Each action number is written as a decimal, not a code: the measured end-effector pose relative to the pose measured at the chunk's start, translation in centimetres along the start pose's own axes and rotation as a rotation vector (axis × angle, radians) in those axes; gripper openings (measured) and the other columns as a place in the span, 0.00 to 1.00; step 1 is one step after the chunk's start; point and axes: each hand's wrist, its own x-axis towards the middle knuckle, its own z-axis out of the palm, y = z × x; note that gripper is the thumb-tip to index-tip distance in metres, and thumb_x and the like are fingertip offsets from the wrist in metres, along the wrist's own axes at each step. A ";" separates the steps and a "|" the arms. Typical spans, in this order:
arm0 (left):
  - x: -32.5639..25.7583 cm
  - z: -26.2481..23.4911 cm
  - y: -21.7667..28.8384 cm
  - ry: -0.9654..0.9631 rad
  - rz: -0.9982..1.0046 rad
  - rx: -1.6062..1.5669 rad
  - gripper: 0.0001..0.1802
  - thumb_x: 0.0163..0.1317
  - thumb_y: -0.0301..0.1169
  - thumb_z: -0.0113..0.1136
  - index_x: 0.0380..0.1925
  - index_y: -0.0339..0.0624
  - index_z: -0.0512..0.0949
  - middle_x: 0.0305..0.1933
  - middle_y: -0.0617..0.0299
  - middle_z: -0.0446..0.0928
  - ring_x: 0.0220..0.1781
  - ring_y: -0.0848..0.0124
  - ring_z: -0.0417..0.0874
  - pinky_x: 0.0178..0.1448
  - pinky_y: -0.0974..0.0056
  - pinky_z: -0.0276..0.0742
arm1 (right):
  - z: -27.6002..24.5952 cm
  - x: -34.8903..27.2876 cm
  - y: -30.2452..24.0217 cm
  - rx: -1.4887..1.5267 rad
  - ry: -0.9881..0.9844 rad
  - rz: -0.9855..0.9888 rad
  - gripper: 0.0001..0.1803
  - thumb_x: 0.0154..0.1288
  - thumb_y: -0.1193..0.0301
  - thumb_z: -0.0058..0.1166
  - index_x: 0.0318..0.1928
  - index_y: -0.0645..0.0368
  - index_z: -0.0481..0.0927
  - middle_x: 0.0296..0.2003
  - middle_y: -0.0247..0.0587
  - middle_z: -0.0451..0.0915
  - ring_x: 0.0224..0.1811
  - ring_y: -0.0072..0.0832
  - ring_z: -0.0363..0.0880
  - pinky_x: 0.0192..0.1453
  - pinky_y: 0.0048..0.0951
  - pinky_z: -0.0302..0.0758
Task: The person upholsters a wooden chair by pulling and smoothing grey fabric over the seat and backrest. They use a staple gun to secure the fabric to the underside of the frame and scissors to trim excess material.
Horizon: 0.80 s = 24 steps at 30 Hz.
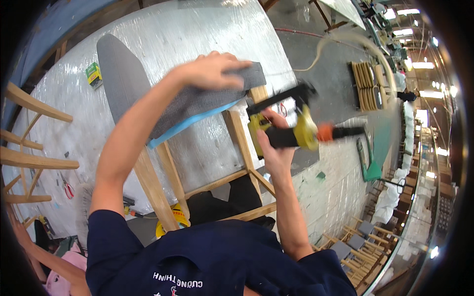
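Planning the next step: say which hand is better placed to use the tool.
Probably the right hand: it grips the yellow-green tool near the chair, while the left hand is over the grey upholstery.

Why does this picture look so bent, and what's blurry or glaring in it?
In the head view, the wide fisheye lens curves straight edges toward a dark rim; also in the head view, the pneumatic staple gun looks smeared, probably by motion; in that same view, glare streaks the plastic-covered table, and ceiling lights at right burn out white.
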 end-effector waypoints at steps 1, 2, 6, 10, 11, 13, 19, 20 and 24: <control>1.5 -0.8 -1.9 -0.140 -0.039 -0.284 0.40 0.75 0.62 0.51 0.83 0.68 0.60 0.84 0.43 0.60 0.83 0.40 0.63 0.83 0.35 0.57 | -0.9 -1.1 0.5 0.044 -0.020 0.024 0.25 0.66 0.81 0.61 0.63 0.63 0.77 0.66 0.47 0.78 0.71 0.38 0.74 0.78 0.42 0.65; 1.5 -0.5 -2.2 -0.181 -0.114 -0.277 0.39 0.76 0.62 0.45 0.83 0.68 0.59 0.85 0.45 0.60 0.84 0.43 0.62 0.84 0.38 0.57 | -1.0 -1.9 -0.2 0.171 -0.031 0.080 0.25 0.67 0.83 0.59 0.65 0.62 0.76 0.69 0.48 0.75 0.71 0.38 0.74 0.76 0.42 0.68; 2.3 -0.1 -2.4 -0.249 -0.231 -0.263 0.37 0.81 0.63 0.27 0.84 0.67 0.58 0.86 0.54 0.59 0.86 0.52 0.62 0.87 0.48 0.57 | -0.9 -3.3 -2.6 0.467 -0.069 0.248 0.26 0.70 0.87 0.53 0.67 0.59 0.72 0.76 0.54 0.68 0.71 0.37 0.74 0.66 0.42 0.83; 0.9 1.4 -2.1 -0.067 -0.039 -0.276 0.33 0.84 0.58 0.27 0.84 0.69 0.57 0.85 0.54 0.62 0.84 0.51 0.66 0.86 0.49 0.59 | -2.0 -3.9 -0.2 0.113 -0.093 0.079 0.26 0.69 0.85 0.54 0.67 0.61 0.74 0.75 0.56 0.70 0.74 0.38 0.72 0.77 0.42 0.70; 0.2 1.5 -1.0 -0.035 -0.048 -0.185 0.32 0.84 0.56 0.28 0.84 0.70 0.57 0.84 0.53 0.63 0.83 0.51 0.67 0.86 0.50 0.60 | -2.0 -4.0 0.1 0.042 -0.107 0.019 0.25 0.70 0.84 0.54 0.67 0.61 0.74 0.75 0.56 0.71 0.74 0.36 0.73 0.76 0.41 0.72; -1.8 1.1 2.1 0.007 -0.073 -0.013 0.30 0.85 0.54 0.30 0.84 0.72 0.57 0.82 0.51 0.65 0.81 0.51 0.70 0.84 0.50 0.64 | -1.0 -3.6 -0.6 0.007 -0.065 0.080 0.26 0.64 0.84 0.57 0.63 0.63 0.77 0.70 0.55 0.75 0.73 0.41 0.73 0.80 0.42 0.62; -5.3 4.7 6.0 0.343 -0.036 0.535 0.31 0.81 0.47 0.49 0.82 0.81 0.60 0.74 0.45 0.72 0.70 0.48 0.78 0.73 0.46 0.73 | 1.9 -1.5 -1.1 -0.188 0.000 0.089 0.24 0.62 0.86 0.58 0.60 0.64 0.80 0.55 0.45 0.82 0.60 0.34 0.80 0.68 0.35 0.73; -5.4 5.6 6.1 0.451 0.013 0.554 0.34 0.77 0.46 0.58 0.81 0.80 0.63 0.72 0.43 0.72 0.68 0.47 0.78 0.70 0.44 0.74 | 2.2 -1.2 -1.1 -0.182 -0.027 0.114 0.24 0.64 0.86 0.57 0.62 0.64 0.79 0.58 0.45 0.80 0.61 0.33 0.78 0.69 0.35 0.71; -5.5 6.8 5.2 0.607 0.072 0.685 0.35 0.71 0.47 0.66 0.77 0.80 0.69 0.71 0.43 0.73 0.65 0.49 0.79 0.65 0.41 0.75 | 3.6 -0.2 -0.5 -0.118 -0.041 0.089 0.25 0.66 0.85 0.57 0.64 0.63 0.77 0.63 0.47 0.77 0.62 0.31 0.76 0.72 0.37 0.69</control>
